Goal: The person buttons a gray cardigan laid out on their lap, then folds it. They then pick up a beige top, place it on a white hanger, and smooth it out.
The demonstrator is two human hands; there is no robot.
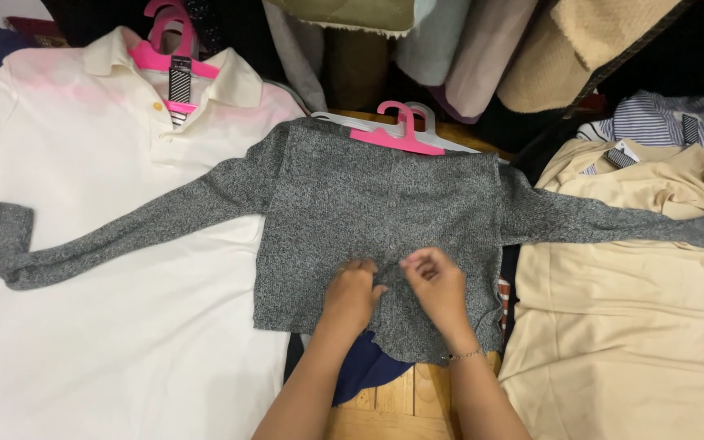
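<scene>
A grey knitted cardigan lies flat on a pink hanger, its long sleeves spread out to both sides. My left hand and my right hand meet at the middle of its lower front. Both pinch the knit along the front opening, fingers closed on the fabric. A thin bracelet circles my right wrist. What the fingertips hold besides the cloth is hidden.
A white polo shirt on a pink hanger lies at the left under one sleeve. A beige garment and a striped shirt lie at the right. Folded fabrics stack behind. Dark blue cloth and a wooden surface show below.
</scene>
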